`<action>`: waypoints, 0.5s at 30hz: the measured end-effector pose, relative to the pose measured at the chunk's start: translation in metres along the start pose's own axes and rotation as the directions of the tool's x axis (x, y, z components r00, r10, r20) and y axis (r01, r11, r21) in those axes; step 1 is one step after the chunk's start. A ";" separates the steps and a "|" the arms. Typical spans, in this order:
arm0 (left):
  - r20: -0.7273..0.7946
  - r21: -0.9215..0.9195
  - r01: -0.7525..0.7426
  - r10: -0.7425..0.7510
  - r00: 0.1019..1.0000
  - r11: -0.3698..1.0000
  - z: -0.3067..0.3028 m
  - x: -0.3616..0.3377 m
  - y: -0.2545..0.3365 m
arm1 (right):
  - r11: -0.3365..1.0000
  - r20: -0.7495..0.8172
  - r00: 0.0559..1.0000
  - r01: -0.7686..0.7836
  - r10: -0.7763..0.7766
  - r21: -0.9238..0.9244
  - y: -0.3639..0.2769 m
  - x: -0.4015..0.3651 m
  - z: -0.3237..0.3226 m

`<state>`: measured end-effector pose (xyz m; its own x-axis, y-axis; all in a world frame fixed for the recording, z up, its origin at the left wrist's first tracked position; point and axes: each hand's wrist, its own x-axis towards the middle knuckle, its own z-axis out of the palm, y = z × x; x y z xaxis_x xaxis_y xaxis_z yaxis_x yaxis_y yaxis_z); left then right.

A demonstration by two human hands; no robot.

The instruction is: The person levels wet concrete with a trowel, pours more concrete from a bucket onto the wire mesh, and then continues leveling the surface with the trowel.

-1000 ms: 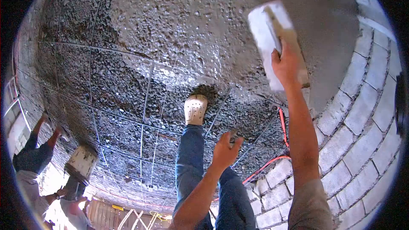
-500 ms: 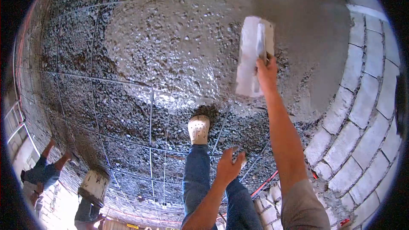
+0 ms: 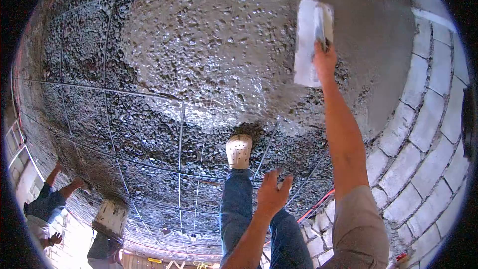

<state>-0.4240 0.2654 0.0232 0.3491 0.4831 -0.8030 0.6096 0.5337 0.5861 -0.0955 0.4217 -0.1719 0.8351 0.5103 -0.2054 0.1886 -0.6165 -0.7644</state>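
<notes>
My right hand (image 3: 324, 60) is closed round the handle of a flat rectangular finishing trowel (image 3: 304, 52). The trowel's blade lies on wet concrete (image 3: 199, 45), at the border between a smoothed grey area and a rough, pebbly one. Closer to my body, my left hand (image 3: 272, 192) hangs over the gravelly ground with its fingers partly bent and apart, holding nothing that I can see. Just ahead of it, a beige clog (image 3: 239, 150) on my foot stands at the edge of the wet concrete.
Thin reinforcing bars (image 3: 179, 139) cross the gravel in a grid. A concrete block wall (image 3: 413, 124) curves along the right. At the lower left are a person in shorts (image 3: 47, 204), another person (image 3: 103, 249) and a stained bucket (image 3: 111, 217). A red line (image 3: 318, 204) runs beside my leg.
My right hand has pushed the trowel farther away and slightly right across the concrete. My left hand has shifted a little right and up, still apart from anything.
</notes>
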 end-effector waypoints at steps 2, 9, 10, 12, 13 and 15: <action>0.016 -0.034 0.000 0.000 1.000 0.999 -0.002 0.000 0.003 | 0.999 0.021 1.000 0.004 -0.005 0.039 0.022 0.005 -0.004; 0.027 -0.071 0.027 -0.025 0.999 0.997 0.000 0.000 0.007 | 0.997 0.135 0.991 0.017 -0.027 0.078 -0.019 -0.007 0.060; 0.002 -0.063 0.007 -0.006 1.000 0.998 0.002 -0.001 0.007 | 0.997 0.136 0.990 0.015 -0.026 0.081 -0.027 -0.011 0.072; -0.026 -0.052 -0.012 0.011 1.000 0.999 0.004 -0.001 0.007 | 0.990 0.262 0.961 0.062 -0.093 0.125 -0.041 -0.014 0.100; -0.033 -0.045 -0.025 0.024 0.999 0.999 0.006 0.000 0.005 | 0.968 0.234 0.947 0.184 -0.221 0.169 -0.048 -0.017 0.115; -0.040 -0.032 -0.034 0.033 0.999 0.999 0.008 -0.001 0.003 | 0.959 0.196 0.946 0.230 -0.260 0.164 -0.053 -0.021 0.146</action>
<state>-0.4170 0.2613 0.0251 0.3399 0.5280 -0.7783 0.5742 0.5389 0.6164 -0.1986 0.5314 -0.2162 0.6393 0.7602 -0.1153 0.2882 -0.3759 -0.8807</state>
